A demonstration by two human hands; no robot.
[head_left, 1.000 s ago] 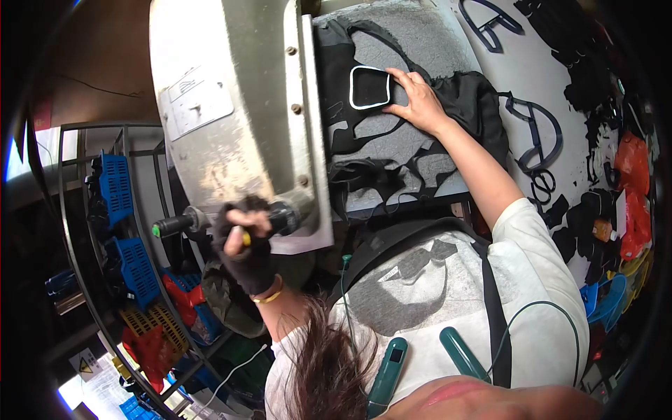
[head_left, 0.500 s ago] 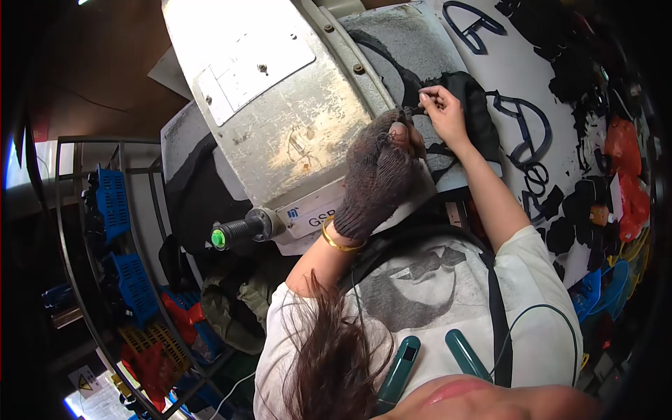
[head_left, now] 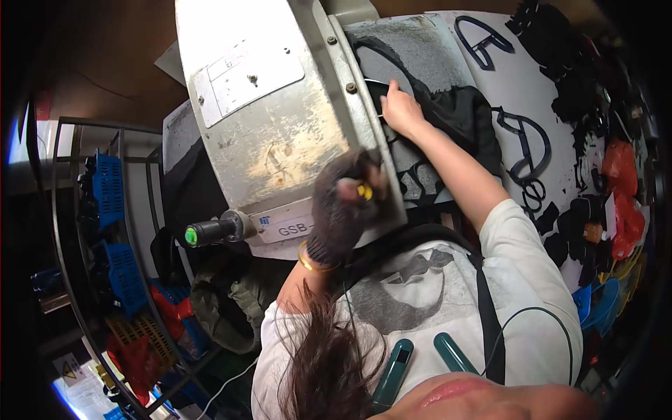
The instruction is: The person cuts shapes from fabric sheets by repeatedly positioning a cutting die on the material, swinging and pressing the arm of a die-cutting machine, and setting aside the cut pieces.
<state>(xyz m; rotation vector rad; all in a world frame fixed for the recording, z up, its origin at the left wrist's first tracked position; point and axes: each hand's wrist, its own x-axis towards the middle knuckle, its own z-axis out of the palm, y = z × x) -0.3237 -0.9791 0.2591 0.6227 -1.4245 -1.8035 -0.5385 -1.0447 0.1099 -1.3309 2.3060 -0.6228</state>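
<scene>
My left hand, in a dark knit glove, is closed around a small yellow thing beside the machine's lower edge. Most of that object is hidden. My bare right hand is at the right side of the machine head, over the dark fabric on a grey board. Its fingers are bent, with one stretched upward beside a thin pale curved edge. What they grip is hidden.
A green-tipped handle sticks out from the machine's front left. Black outline frames and dark scraps lie on the pale table at right, with red bags beyond. A metal rack with blue baskets stands at left.
My right hand has moved left and in against the machine's side. The left hand has drawn down and left, away from the right, and the yellow thing in it now shows.
</scene>
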